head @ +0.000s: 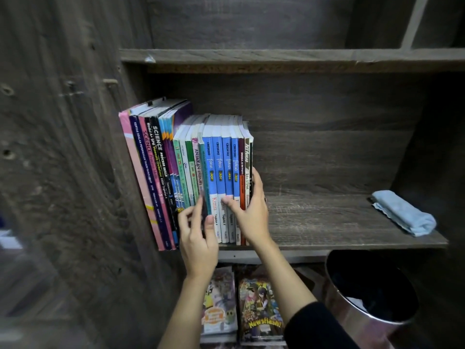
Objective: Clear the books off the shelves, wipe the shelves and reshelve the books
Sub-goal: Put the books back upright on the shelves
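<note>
Past a black sleeve [319, 328]: clasping upright blue books [221, 162] on the shelf [327, 222] in the right grip [251, 215], pinching the neighbouring teal book [204, 172] in the left grip [198, 238].

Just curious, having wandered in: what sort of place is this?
Probably a student's study corner at home: school workbooks on a wooden shelf, comics below, a metal bin beside.
</note>
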`<state>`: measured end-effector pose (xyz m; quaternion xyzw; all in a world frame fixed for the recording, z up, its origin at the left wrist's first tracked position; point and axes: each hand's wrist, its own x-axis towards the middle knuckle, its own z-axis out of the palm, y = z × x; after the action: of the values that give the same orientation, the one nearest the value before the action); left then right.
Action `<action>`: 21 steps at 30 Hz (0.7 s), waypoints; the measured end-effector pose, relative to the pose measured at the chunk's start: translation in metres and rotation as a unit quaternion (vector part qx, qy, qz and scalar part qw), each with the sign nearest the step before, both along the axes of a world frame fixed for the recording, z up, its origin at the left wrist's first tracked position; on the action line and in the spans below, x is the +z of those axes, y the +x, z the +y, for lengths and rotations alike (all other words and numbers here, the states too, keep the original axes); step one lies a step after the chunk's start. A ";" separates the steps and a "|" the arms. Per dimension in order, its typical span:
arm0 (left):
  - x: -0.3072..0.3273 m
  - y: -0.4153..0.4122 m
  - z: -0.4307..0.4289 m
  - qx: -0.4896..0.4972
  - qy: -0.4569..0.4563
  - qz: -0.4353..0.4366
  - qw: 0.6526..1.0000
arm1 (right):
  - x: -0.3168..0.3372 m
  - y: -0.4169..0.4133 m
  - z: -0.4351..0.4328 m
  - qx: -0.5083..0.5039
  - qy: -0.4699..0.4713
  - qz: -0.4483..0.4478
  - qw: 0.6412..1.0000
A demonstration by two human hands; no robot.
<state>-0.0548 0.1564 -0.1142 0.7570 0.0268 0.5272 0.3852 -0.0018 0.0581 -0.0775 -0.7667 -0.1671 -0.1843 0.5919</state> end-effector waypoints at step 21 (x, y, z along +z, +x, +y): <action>0.018 0.010 0.002 -0.013 -0.150 0.043 0.988 | -0.028 0.011 -0.045 0.164 0.058 0.119 0.977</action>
<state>-0.0451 0.1587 -0.0966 0.7126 0.1126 0.4791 0.5000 0.0093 0.0128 -0.1057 -0.7095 -0.2075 -0.0014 0.6735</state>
